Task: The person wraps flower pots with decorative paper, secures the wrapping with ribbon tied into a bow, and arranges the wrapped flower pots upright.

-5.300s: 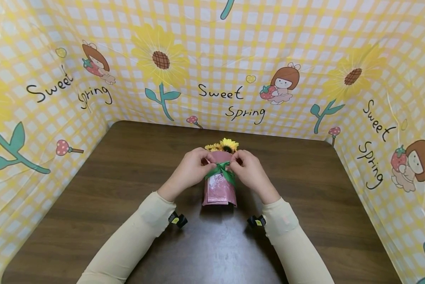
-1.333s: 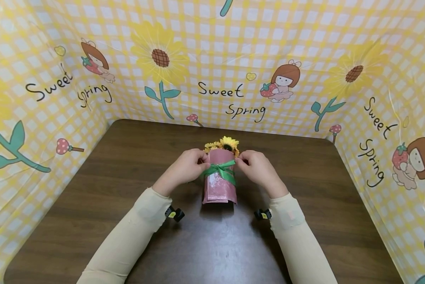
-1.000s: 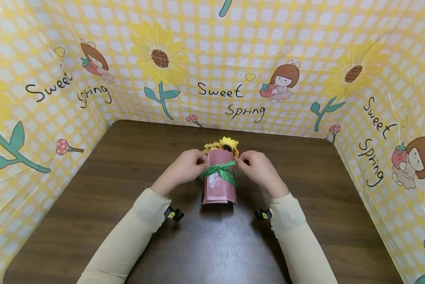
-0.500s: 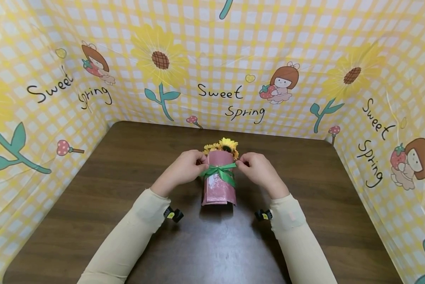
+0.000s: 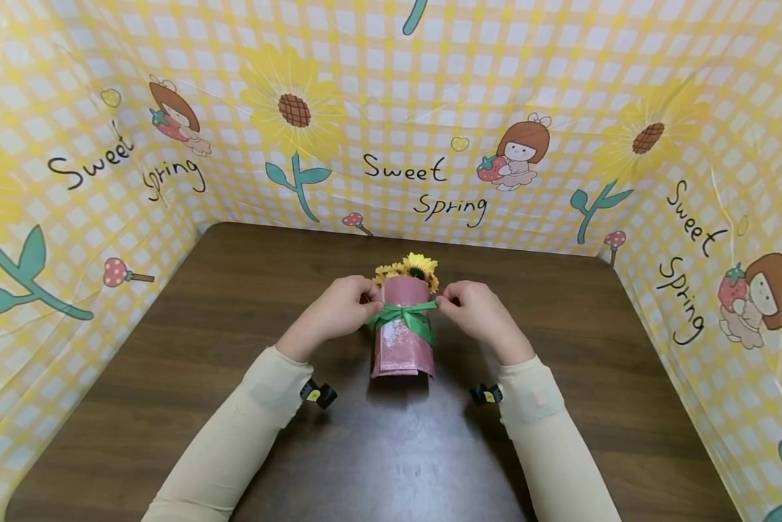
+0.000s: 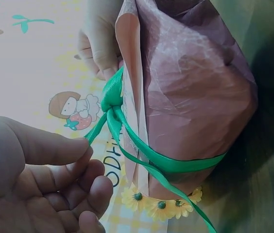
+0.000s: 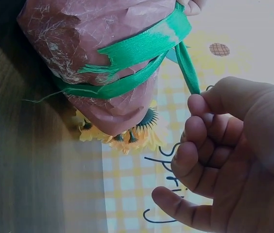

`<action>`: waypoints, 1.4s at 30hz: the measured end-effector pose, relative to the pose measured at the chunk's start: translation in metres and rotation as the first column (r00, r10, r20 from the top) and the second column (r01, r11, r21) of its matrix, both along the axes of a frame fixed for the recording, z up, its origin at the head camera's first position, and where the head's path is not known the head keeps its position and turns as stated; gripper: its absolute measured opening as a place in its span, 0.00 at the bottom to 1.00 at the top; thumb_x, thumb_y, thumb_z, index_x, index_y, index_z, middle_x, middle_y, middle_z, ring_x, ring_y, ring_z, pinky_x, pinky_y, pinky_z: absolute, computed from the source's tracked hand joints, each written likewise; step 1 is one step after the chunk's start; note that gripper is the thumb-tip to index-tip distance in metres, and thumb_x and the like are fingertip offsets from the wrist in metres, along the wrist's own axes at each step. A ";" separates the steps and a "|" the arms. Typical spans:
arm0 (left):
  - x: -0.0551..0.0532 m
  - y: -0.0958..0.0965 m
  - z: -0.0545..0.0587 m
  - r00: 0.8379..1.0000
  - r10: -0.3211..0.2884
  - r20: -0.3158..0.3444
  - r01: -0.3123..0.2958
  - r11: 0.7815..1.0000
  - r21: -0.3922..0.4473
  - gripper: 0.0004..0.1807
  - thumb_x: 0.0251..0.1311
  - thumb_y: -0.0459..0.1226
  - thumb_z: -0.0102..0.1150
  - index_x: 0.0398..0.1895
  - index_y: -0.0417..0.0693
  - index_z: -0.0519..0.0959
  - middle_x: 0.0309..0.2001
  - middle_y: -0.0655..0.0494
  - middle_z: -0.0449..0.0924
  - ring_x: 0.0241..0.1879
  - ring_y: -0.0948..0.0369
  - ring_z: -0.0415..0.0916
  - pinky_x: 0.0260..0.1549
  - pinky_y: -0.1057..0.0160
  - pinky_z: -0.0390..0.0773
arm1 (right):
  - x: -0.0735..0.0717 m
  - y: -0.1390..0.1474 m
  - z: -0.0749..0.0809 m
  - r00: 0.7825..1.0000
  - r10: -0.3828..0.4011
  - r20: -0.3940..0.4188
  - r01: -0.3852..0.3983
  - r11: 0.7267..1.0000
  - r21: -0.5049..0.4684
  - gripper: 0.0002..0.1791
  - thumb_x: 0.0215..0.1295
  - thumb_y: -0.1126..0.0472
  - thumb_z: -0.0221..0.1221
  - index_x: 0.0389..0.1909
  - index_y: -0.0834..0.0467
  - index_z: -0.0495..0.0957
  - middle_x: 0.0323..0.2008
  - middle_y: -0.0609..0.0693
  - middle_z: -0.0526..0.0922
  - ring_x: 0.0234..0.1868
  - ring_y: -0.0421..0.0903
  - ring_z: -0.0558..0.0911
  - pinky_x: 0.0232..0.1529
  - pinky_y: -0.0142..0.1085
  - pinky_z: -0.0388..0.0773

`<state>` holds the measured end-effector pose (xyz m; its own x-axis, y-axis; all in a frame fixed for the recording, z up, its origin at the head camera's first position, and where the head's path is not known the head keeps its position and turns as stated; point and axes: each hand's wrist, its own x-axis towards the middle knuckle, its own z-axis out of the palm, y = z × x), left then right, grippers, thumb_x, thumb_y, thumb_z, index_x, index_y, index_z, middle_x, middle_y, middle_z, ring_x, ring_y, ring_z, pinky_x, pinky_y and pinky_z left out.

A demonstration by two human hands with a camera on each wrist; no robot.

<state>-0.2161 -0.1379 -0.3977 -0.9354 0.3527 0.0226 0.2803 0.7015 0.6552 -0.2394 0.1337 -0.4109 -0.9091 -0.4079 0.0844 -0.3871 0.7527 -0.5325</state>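
Observation:
A bouquet of yellow flowers (image 5: 420, 265) is wrapped in pink paper (image 5: 404, 355) and lies on the table. A green ribbon (image 5: 405, 312) runs round the paper, with a knot at its front. My left hand (image 5: 345, 304) pinches one part of the ribbon between thumb and forefinger, as the left wrist view shows. On the other side my right hand (image 5: 472, 308) pinches another part of it, drawn taut from the knot. A loose ribbon tail (image 6: 185, 204) hangs past the flowers in the left wrist view. Frayed ribbon ends (image 7: 95, 65) lie against the paper in the right wrist view.
The dark wooden table (image 5: 234, 290) spreads around the bouquet. A yellow checked cloth (image 5: 397, 109) printed with sunflowers and lettering stands along its back and both sides. Small black wrist cameras (image 5: 319, 394) sit at both cuffs.
Compared with several seconds ago, my hands are further apart and the ribbon is drawn out to both sides, the knot now plain between them. Over the last second the right hand has shifted slightly outward.

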 end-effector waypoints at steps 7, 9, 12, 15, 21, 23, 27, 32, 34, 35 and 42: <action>-0.001 -0.001 0.000 1.000 -0.009 -0.002 0.009 1.000 -0.001 0.07 0.69 0.36 0.61 0.33 0.43 0.83 0.34 0.54 0.78 0.34 0.58 0.74 0.36 0.59 0.75 | 0.000 0.002 0.000 1.000 -0.007 0.017 0.007 1.000 -0.003 0.15 0.73 0.53 0.59 0.25 0.52 0.78 0.22 0.47 0.73 0.23 0.45 0.71 0.26 0.37 0.68; -0.001 -0.001 0.000 1.000 -0.013 -0.004 0.013 1.000 -0.002 0.07 0.69 0.36 0.61 0.34 0.42 0.83 0.34 0.54 0.78 0.34 0.58 0.74 0.36 0.59 0.75 | 0.000 0.002 0.000 1.000 -0.008 0.021 0.008 1.000 -0.008 0.15 0.73 0.53 0.59 0.24 0.52 0.78 0.22 0.47 0.73 0.23 0.45 0.71 0.26 0.38 0.68; -0.001 -0.001 0.000 1.000 -0.017 -0.006 0.017 1.000 -0.003 0.08 0.69 0.37 0.61 0.34 0.41 0.83 0.34 0.53 0.78 0.34 0.58 0.74 0.36 0.59 0.75 | 0.000 0.002 0.000 1.000 -0.008 0.022 0.008 1.000 -0.013 0.16 0.73 0.53 0.59 0.24 0.52 0.78 0.21 0.47 0.73 0.23 0.45 0.71 0.27 0.38 0.68; -0.002 -0.002 0.000 1.000 -0.019 -0.009 0.019 1.000 -0.006 0.07 0.69 0.36 0.61 0.33 0.43 0.83 0.34 0.53 0.78 0.34 0.58 0.74 0.36 0.59 0.74 | 0.000 0.003 0.000 1.000 -0.008 0.024 0.008 1.000 -0.012 0.15 0.73 0.53 0.59 0.24 0.52 0.78 0.21 0.46 0.73 0.23 0.45 0.71 0.27 0.38 0.68; -0.003 -0.002 -0.001 1.000 -0.020 -0.017 0.020 1.000 -0.019 0.07 0.68 0.36 0.61 0.30 0.49 0.81 0.34 0.54 0.78 0.34 0.58 0.74 0.36 0.59 0.74 | 0.001 0.003 0.002 0.999 -0.007 0.037 0.007 1.000 -0.008 0.15 0.73 0.53 0.58 0.25 0.52 0.79 0.22 0.46 0.73 0.24 0.44 0.71 0.27 0.38 0.68; -0.003 -0.002 -0.001 1.000 -0.020 -0.013 0.020 1.000 -0.020 0.07 0.68 0.36 0.61 0.30 0.49 0.81 0.34 0.54 0.78 0.35 0.58 0.74 0.36 0.59 0.74 | 0.001 0.003 0.002 0.999 -0.006 0.039 0.006 1.000 -0.007 0.15 0.73 0.53 0.58 0.25 0.52 0.79 0.22 0.47 0.74 0.24 0.44 0.71 0.27 0.37 0.68; -0.003 -0.003 -0.001 1.000 -0.022 -0.001 0.022 1.000 -0.023 0.08 0.69 0.36 0.60 0.30 0.50 0.81 0.35 0.53 0.77 0.35 0.57 0.73 0.36 0.58 0.74 | 0.001 0.003 0.002 0.999 -0.005 0.035 0.005 1.000 0.001 0.14 0.73 0.53 0.58 0.25 0.52 0.79 0.22 0.46 0.74 0.24 0.44 0.71 0.27 0.37 0.68; -0.004 -0.003 -0.001 0.999 -0.024 0.022 0.025 1.000 -0.017 0.08 0.70 0.36 0.59 0.30 0.49 0.80 0.34 0.53 0.77 0.34 0.57 0.73 0.34 0.58 0.73 | 0.001 0.003 0.001 0.999 -0.013 0.035 0.013 1.000 0.004 0.15 0.72 0.53 0.58 0.24 0.52 0.79 0.22 0.46 0.74 0.23 0.44 0.71 0.27 0.38 0.68; -0.004 -0.004 -0.001 0.999 -0.027 0.031 0.028 1.000 -0.013 0.08 0.70 0.36 0.59 0.31 0.49 0.80 0.33 0.53 0.76 0.34 0.57 0.73 0.34 0.58 0.73 | 0.001 0.004 0.001 0.999 -0.016 0.038 0.016 1.000 0.006 0.15 0.72 0.53 0.58 0.24 0.52 0.79 0.22 0.46 0.74 0.23 0.44 0.71 0.27 0.38 0.68; -0.004 -0.004 -0.001 0.999 -0.030 0.034 0.030 0.999 -0.013 0.08 0.70 0.36 0.58 0.31 0.48 0.80 0.33 0.53 0.76 0.34 0.57 0.73 0.33 0.58 0.73 | 0.001 0.003 0.001 0.999 -0.018 0.040 0.018 1.000 0.007 0.14 0.72 0.53 0.58 0.24 0.52 0.79 0.22 0.46 0.74 0.24 0.44 0.71 0.27 0.38 0.68; -0.003 -0.005 -0.001 0.999 -0.040 0.031 0.041 0.999 -0.019 0.08 0.71 0.36 0.57 0.31 0.49 0.80 0.33 0.53 0.76 0.34 0.57 0.73 0.33 0.59 0.73 | 0.001 0.003 0.000 0.998 -0.028 0.052 0.028 1.000 0.013 0.14 0.72 0.52 0.59 0.25 0.52 0.79 0.23 0.47 0.74 0.24 0.45 0.71 0.27 0.38 0.68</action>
